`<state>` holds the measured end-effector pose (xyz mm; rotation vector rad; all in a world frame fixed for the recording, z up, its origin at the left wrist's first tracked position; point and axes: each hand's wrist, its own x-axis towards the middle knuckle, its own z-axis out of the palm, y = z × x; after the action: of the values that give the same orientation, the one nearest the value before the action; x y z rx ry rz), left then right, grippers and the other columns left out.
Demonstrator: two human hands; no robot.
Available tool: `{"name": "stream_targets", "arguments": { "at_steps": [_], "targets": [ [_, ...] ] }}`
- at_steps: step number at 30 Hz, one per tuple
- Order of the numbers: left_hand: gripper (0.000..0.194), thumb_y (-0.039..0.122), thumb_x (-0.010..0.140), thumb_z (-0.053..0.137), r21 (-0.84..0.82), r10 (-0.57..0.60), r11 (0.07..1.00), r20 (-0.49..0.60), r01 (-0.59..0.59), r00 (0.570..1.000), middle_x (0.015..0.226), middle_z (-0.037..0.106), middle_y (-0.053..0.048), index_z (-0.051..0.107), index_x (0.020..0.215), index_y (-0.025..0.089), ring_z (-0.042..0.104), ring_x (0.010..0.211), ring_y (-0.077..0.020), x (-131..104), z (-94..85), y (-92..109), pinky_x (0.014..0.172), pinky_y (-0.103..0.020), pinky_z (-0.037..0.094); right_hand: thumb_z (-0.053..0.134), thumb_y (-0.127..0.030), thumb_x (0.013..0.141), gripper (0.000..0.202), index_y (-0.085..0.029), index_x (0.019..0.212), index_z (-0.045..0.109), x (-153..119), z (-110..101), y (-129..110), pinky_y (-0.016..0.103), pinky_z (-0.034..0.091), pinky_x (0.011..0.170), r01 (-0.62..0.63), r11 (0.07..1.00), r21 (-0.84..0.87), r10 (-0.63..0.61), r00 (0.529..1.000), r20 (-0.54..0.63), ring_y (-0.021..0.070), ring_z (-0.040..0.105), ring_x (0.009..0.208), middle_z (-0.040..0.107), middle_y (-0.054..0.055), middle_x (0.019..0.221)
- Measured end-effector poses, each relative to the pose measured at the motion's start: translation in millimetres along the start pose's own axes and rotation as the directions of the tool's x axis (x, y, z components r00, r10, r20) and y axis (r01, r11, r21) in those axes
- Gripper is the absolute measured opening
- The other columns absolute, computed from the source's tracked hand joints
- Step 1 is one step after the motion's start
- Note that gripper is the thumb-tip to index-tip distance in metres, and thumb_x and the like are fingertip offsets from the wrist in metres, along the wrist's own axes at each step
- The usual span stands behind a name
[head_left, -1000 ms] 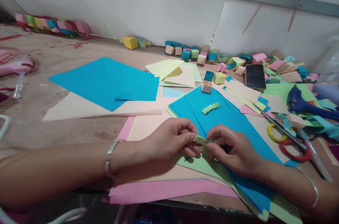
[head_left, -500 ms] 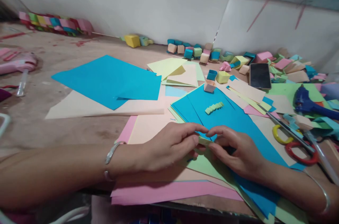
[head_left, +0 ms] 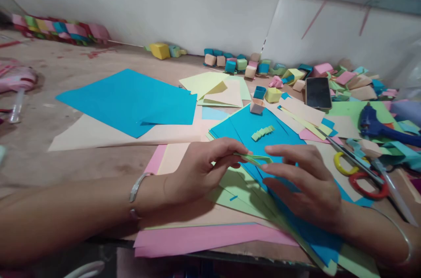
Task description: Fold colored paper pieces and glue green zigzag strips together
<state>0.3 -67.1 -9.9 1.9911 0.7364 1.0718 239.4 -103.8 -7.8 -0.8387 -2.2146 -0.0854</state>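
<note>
My left hand pinches one end of a folded light green paper strip between thumb and fingers. The strip's free end points right, its layers slightly spread. Close to that end, my right hand has its fingers apart, with nothing visible between them. Beneath both hands lie blue paper sheets and light green sheets. A short zigzag-folded green strip rests on the blue paper just beyond the hands. Past it sit small paper boxes, among them a peach box and a yellow box.
To the right are scissors with red and yellow handles, a blue glue gun, a phone and a pile of paper pieces. A large blue sheet lies left. A pink glue gun is at the far left.
My right hand has let go of the green strip and opened to the right. My left hand still pinches it, its free end now exposed. The view has shifted slightly.
</note>
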Motion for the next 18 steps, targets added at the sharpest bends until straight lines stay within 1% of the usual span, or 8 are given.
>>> {"name": "stream_targets", "arguments": {
  "at_steps": [2,4,7,9,11,13,15,18],
  "targets": [
    [0.015,0.011,0.091,0.054,0.014,0.035,0.999,-0.017,-0.035,0.999,0.095,0.072,-0.005,0.063,0.101,0.017,0.073,0.08,-0.013,0.3,-0.3,-1.9,0.069,-0.02,0.059,0.068,-0.013,0.084,0.031,-0.023,0.112,0.058,0.6,-3.0,1.7,0.037,0.048,0.086,-0.038,0.999,-0.021,0.038,0.999,-0.006,0.0236,0.058,0.106,0.059,0.011,0.122],
    [0.017,0.01,0.091,0.054,0.03,0.062,0.998,-0.015,-0.062,0.998,0.095,0.072,-0.005,0.063,0.103,0.017,0.073,0.08,-0.0128,0.3,-0.1,-3.2,0.068,-0.02,0.06,0.07,-0.021,0.084,0.036,-0.021,0.116,0.055,0.5,-3.1,3.6,0.041,0.047,0.089,-0.115,0.993,0.014,0.114,0.993,0.027,0.0263,0.055,0.11,0.058,0.012,0.121],
    [0.018,0.01,0.092,0.055,0.113,0.106,0.988,0.018,-0.108,0.994,0.095,0.074,-0.005,0.065,0.105,0.017,0.073,0.082,-0.0134,-0.2,-0.1,-4.1,0.067,-0.019,0.058,0.069,-0.029,0.085,0.038,-0.02,0.118,0.053,-0.8,1.0,5.7,0.041,0.049,0.087,-0.242,0.966,0.094,0.23,0.966,0.117,0.0259,0.055,0.106,0.058,0.012,0.114],
    [0.019,0.01,0.092,0.055,0.162,0.129,0.978,0.035,-0.133,0.991,0.095,0.075,-0.005,0.065,0.107,0.017,0.072,0.083,-0.0132,-0.5,-0.6,-4.1,0.066,-0.018,0.057,0.069,-0.028,0.085,0.037,-0.02,0.117,0.052,-2.1,3.8,6.0,0.04,0.05,0.085,-0.276,0.951,0.14,0.259,0.957,0.129,0.0246,0.055,0.103,0.059,0.01,0.11],
    [0.02,0.01,0.092,0.055,0.197,0.138,0.97,0.043,-0.144,0.989,0.095,0.075,-0.004,0.066,0.107,0.017,0.072,0.082,-0.0126,-0.7,-1.1,-3.7,0.065,-0.017,0.056,0.07,-0.024,0.084,0.033,-0.021,0.112,0.052,-3.2,4.9,5.7,0.04,0.049,0.085,-0.246,0.953,0.178,0.234,0.968,0.087,0.0238,0.055,0.102,0.058,0.009,0.109],
    [0.02,0.01,0.092,0.054,0.231,0.142,0.961,0.049,-0.15,0.989,0.095,0.075,-0.004,0.066,0.107,0.017,0.072,0.082,-0.0121,-0.8,-1.7,-2.8,0.064,-0.017,0.055,0.069,-0.02,0.084,0.025,-0.022,0.104,0.054,-3.7,4.7,5.0,0.039,0.049,0.085,-0.182,0.968,0.175,0.176,0.983,0.051,0.0231,0.055,0.101,0.057,0.009,0.11],
    [0.021,0.01,0.093,0.054,0.26,0.147,0.953,0.06,-0.158,0.987,0.094,0.076,-0.003,0.066,0.107,0.018,0.072,0.081,-0.0116,-1.5,-2.2,-2.1,0.065,-0.017,0.054,0.067,-0.017,0.085,0.017,-0.021,0.097,0.055,-3.5,4.5,4.3,0.037,0.048,0.082,-0.146,0.98,0.138,0.139,0.989,0.058,0.0223,0.055,0.1,0.057,0.009,0.11],
    [0.021,0.011,0.094,0.052,0.29,0.173,0.938,0.079,-0.188,0.982,0.093,0.076,-0.002,0.065,0.108,0.019,0.072,0.08,-0.0111,-4.1,-2.5,-3.2,0.066,-0.017,0.054,0.063,-0.014,0.088,0.01,-0.02,0.091,0.056,-2.6,6.0,4.1,0.034,0.049,0.079,-0.141,0.984,0.11,0.131,0.987,0.092,0.0206,0.057,0.096,0.059,0.009,0.106]
  ]
}}
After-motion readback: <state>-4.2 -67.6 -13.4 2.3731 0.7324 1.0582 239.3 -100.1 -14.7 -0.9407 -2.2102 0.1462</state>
